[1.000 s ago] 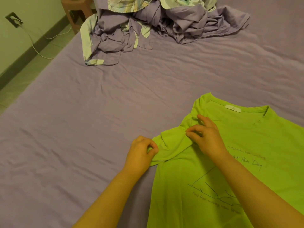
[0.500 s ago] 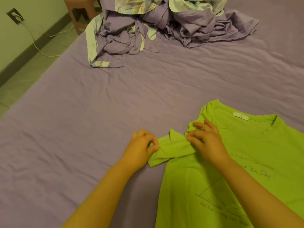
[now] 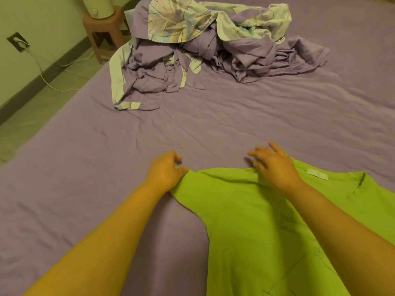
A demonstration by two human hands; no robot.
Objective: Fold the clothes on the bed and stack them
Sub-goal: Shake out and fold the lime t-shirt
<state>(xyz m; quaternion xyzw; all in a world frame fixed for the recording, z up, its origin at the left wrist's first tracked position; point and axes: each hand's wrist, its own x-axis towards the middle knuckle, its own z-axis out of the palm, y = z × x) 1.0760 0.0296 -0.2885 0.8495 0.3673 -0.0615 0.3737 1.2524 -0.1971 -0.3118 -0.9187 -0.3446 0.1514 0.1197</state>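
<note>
A bright green T-shirt (image 3: 267, 227) lies face up on the purple bed sheet (image 3: 106, 189), collar and white label toward the far side, its left sleeve stretched out flat. My left hand (image 3: 165, 173) pinches the tip of that sleeve. My right hand (image 3: 274, 165) rests flat on the shirt's shoulder beside the collar, fingers spread. The lower part of the shirt runs out of view at the bottom right.
A crumpled heap of purple bedding (image 3: 203, 58) with a pale leaf-print side lies at the far end of the bed. Left of the bed are the floor, a brown stool (image 3: 102, 33), a wall socket (image 3: 18, 41) and a white cable (image 3: 49, 82).
The bunched left sleeve has been pulled out to the left and now lies flat. My right hand opened and moved up to the shoulder. The camera tilted up.
</note>
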